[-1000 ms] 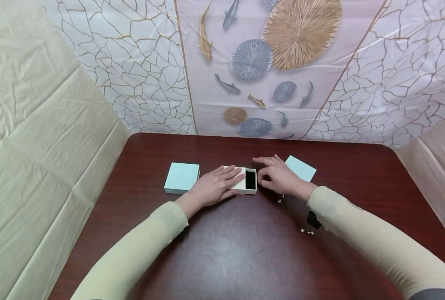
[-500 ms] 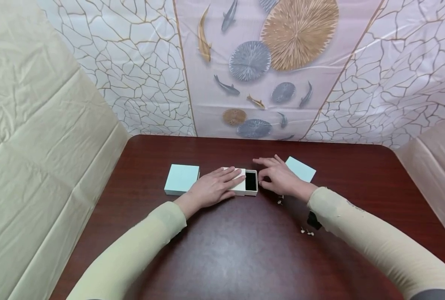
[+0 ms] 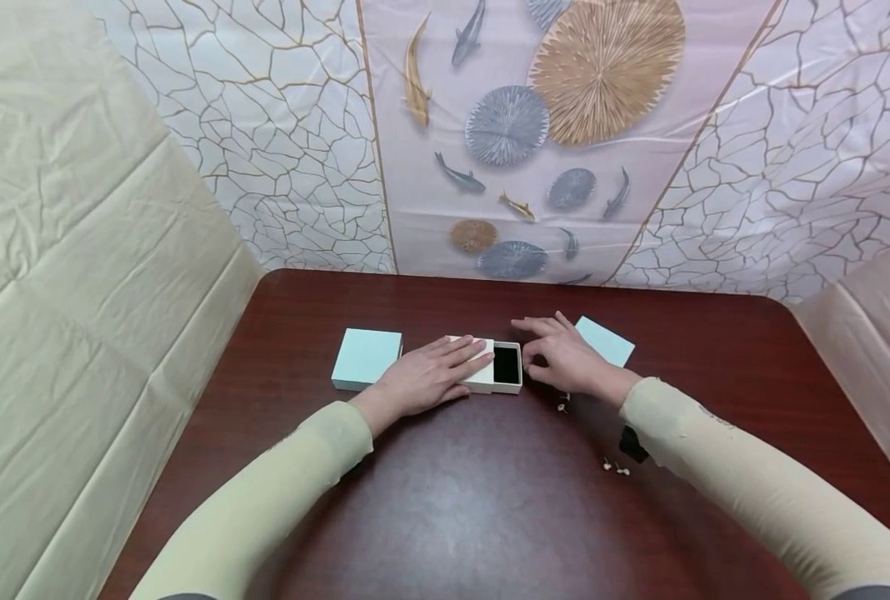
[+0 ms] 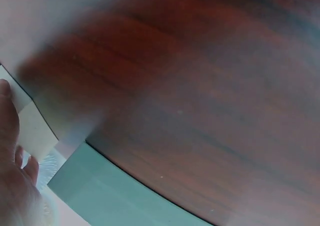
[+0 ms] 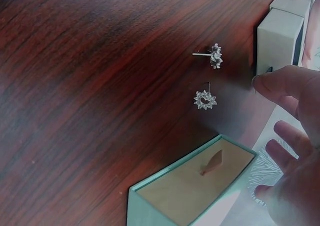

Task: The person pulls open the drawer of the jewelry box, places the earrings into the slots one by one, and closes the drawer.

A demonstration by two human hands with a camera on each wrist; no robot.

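Observation:
A small cream drawer box (image 3: 482,382) lies mid-table, its drawer (image 3: 520,367) partly out to the right and showing a black lining. My left hand (image 3: 430,372) rests on the outer sleeve with its fingers extended across the top. At the drawer's right end, my right hand (image 3: 562,357) pinches a small dark pull tab (image 5: 270,69) between thumb and forefinger; the other fingers are spread. Below the right hand, in the right wrist view, lie two sparkling stud earrings, one earring on its side (image 5: 215,56) and the other earring with a heart-shaped centre (image 5: 204,100).
A mint-green box (image 3: 367,358) stands left of the left hand. Another mint-green box (image 3: 605,340), with a tan ribbon tab (image 5: 214,162), sits behind the right hand. Nearer me are a black piece (image 3: 632,445) and more small studs (image 3: 622,471) by the right sleeve.
The drawer has slid a little farther right out of its sleeve, and my right hand has shifted right with it. My left hand stays on the sleeve.

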